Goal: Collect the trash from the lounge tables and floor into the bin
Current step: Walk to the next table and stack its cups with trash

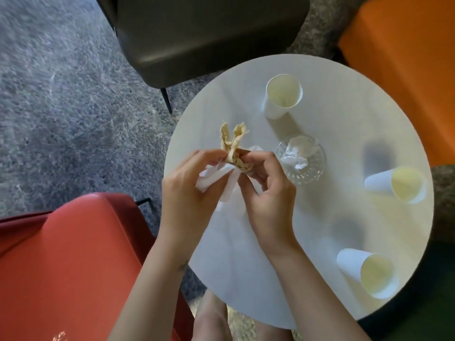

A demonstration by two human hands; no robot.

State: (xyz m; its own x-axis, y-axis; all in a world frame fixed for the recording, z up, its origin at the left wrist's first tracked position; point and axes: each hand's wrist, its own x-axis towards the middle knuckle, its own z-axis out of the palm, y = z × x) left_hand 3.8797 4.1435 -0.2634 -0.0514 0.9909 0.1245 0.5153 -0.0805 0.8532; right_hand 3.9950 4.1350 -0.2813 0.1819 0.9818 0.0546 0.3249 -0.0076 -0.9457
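Over the left part of a round white table (332, 148), both my hands hold a bundle of trash. My left hand (194, 183) grips a folded white paper napkin (216, 177). My right hand (268, 190) pinches a crumpled tan wrapper (232, 141) that sticks up between the hands. A clear glass dish (307, 168) just right of my hands holds a crumpled white tissue (299, 150). Three white paper cups stand on the table: one at the back (282, 96), one at the right (398, 184), one at the front right (368, 271).
A red armchair (66, 262) is at the lower left, a dark grey chair (202, 33) beyond the table, and an orange seat (403, 57) at the upper right. Grey carpet (61, 107) covers the floor to the left. No bin is in view.
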